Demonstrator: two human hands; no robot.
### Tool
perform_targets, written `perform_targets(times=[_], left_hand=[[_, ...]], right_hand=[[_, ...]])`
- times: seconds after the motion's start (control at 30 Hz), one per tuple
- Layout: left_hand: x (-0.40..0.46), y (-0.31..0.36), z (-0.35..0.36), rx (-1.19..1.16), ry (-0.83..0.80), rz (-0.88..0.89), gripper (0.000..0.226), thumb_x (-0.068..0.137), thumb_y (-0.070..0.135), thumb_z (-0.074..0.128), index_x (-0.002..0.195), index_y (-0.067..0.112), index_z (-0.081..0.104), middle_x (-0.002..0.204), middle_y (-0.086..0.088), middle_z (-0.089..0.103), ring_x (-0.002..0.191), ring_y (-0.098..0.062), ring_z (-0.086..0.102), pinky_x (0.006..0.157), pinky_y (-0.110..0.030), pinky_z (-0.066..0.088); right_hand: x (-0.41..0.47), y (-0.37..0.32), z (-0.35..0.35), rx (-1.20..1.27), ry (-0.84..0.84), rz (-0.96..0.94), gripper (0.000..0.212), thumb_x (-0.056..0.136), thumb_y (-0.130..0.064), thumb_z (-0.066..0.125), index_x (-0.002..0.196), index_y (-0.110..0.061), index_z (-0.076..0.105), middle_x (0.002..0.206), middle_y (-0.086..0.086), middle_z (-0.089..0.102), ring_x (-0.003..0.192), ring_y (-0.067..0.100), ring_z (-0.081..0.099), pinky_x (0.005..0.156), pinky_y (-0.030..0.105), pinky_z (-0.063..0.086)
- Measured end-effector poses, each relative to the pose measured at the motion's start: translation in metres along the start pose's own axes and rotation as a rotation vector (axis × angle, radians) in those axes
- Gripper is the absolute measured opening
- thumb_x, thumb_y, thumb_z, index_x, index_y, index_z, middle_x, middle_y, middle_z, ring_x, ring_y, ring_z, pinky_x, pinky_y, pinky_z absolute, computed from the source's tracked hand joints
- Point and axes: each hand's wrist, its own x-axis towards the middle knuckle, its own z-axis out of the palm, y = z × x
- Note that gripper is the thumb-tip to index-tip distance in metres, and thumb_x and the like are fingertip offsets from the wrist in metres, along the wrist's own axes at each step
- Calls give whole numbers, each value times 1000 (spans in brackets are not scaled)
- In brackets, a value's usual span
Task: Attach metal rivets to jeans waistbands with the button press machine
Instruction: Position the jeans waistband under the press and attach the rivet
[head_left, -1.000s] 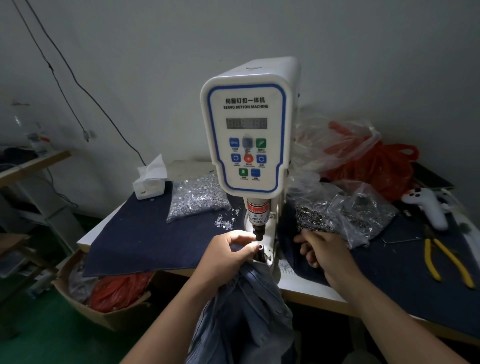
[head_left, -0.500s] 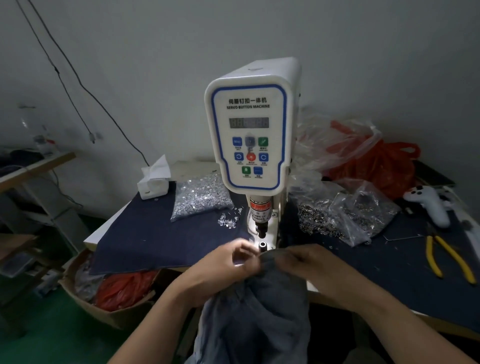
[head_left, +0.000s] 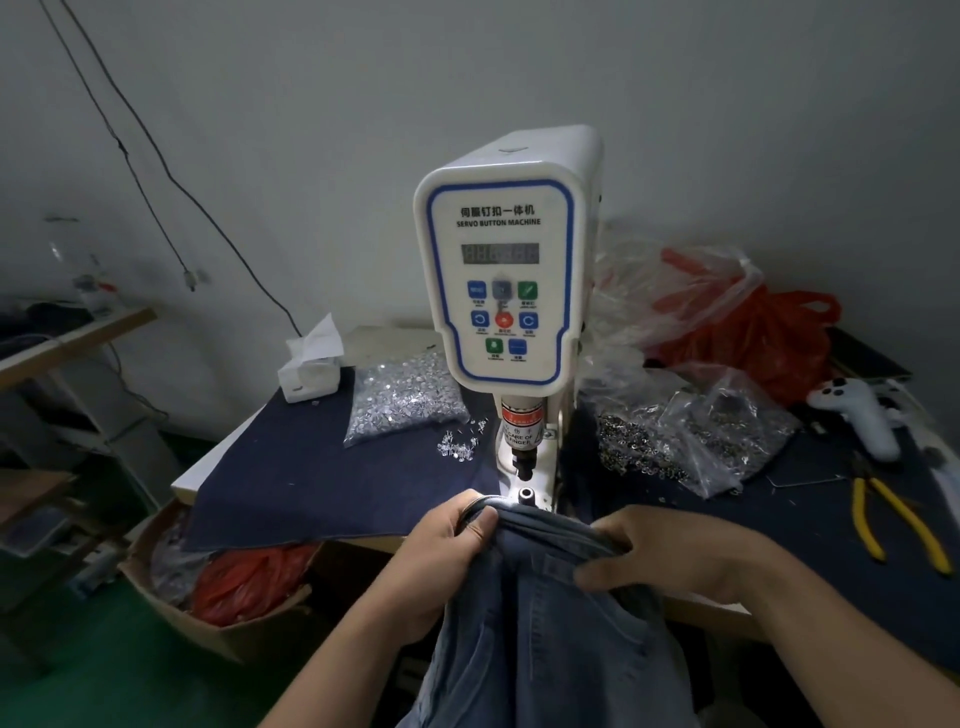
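We see a tissue box (head_left: 310, 371) at the far left corner of the dark cloth (head_left: 322, 483) covering the tabletop. Well to the cloth's right lie yellow-handled pliers (head_left: 901, 525), a white controller (head_left: 860, 410) and a red plastic bag (head_left: 769, 338). Below its near left edge stands a cardboard box (head_left: 208, 613).

machine (head_left: 511, 291) at table (head_left: 208, 462) centre | left of it: bag of rivets (head_left: 405, 402), tissue box (head_left: 310, 371) behind-left | right: 2 bags, probably metal parts (head_left: 691, 441), pliers (head_left: 898, 525) far right | jeans (head_left: 545, 623) before the machine, between left hand (head_left: 452, 545) and right hand (head_left: 675, 556) | carton (head_left: 218, 587) below table's left edge
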Motion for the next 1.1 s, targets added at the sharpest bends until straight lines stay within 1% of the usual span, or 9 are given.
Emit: perform_targets(times=[0.13,0.2,0.3,0.5,0.7,0.8,0.87,0.97,1.1], left_hand=[[0,-4,15,70,170,-16,21,110,17,51,110,11,71,104,-9,78,96,-14,71,81,-27,56],[5,-2,20,114,244,-13,20,109,19,53,106,18,73,98,1,79,91,-6,71,77,-20,54],[19,6,21,112,325,-56,21,108,24,56,103,16,74,97,1,78,87,-8,69,79,-26,53],[29,21,6,-104,241,-119,34,106,24,58,81,15,79,77,-1,75,65,-10,68,55,-18,50],[42,22,9,-121,247,-104,27,102,18,62,84,21,83,89,-5,80,76,-12,74,60,-19,53],[49,16,8,-39,291,-95,25,103,20,61,88,15,80,93,-4,81,82,-13,76,67,-23,56],[53,12,7,20,290,-75,24,104,21,59,91,10,76,93,-2,81,85,-13,75,73,-27,57],[58,8,8,178,287,-6,31,105,20,57,76,9,63,67,15,66,64,1,59,62,-18,44],[65,-2,7,466,358,24,37,103,29,62,69,17,51,64,9,53,60,-6,44,58,-25,37]], right_hand=[[12,14,6,446,126,-19,23,94,-22,70,105,-2,71,104,19,73,93,21,65,88,34,49],[17,12,6,578,165,3,21,90,-23,72,92,-3,73,96,23,69,86,26,63,82,36,49],[23,6,-4,505,208,33,24,91,-28,73,74,-11,69,84,18,66,74,22,60,70,30,48],[25,6,-29,252,63,25,13,84,-22,78,85,-10,75,88,14,73,79,21,66,70,29,52],[34,11,-32,265,72,43,49,71,-46,90,90,-2,76,94,13,75,83,21,67,75,32,53],[40,20,-32,482,107,30,41,83,-34,78,106,0,75,113,26,72,100,32,70,93,41,55],[44,28,-33,554,135,51,56,86,-38,74,114,10,68,114,32,70,105,41,69,98,47,53],[46,38,-31,621,195,74,76,82,-49,75,114,20,61,109,37,68,92,41,71,80,41,61],[46,39,-32,610,193,76,52,81,-44,78,96,6,76,101,34,72,83,37,74,71,36,60]])
